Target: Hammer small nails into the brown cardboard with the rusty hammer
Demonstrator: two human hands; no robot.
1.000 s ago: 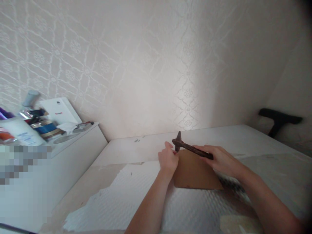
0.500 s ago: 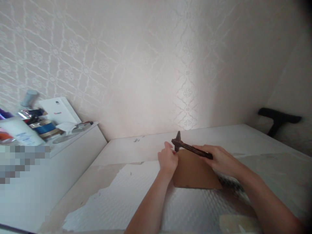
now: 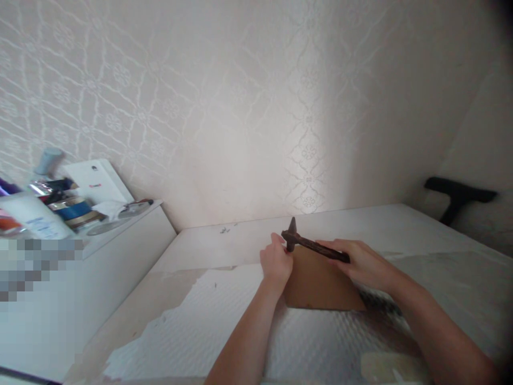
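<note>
My right hand (image 3: 363,262) is wrapped round the handle of a dark brown hammer (image 3: 320,248). The hammer's head lies over the far left corner of a brown cardboard piece (image 3: 323,283), right by my left fingertips. At that same corner my left hand (image 3: 276,262) is closed in a pinch. Whatever its fingers hold is hidden behind them and the hammer head. The cardboard rests on a white, textured sheet (image 3: 192,321) spread over the white tabletop (image 3: 192,248).
Several small nails (image 3: 224,230) lie near the wall. At left, a white cabinet (image 3: 120,278) bears a white box (image 3: 100,182), a white tube (image 3: 38,219) and tape rolls (image 3: 76,211). A black T-shaped handle (image 3: 459,195) stands beyond the table's right edge.
The hammer head has come down slightly and a little to the left, closer to my left fingertips. My left hand and the cardboard stay put.
</note>
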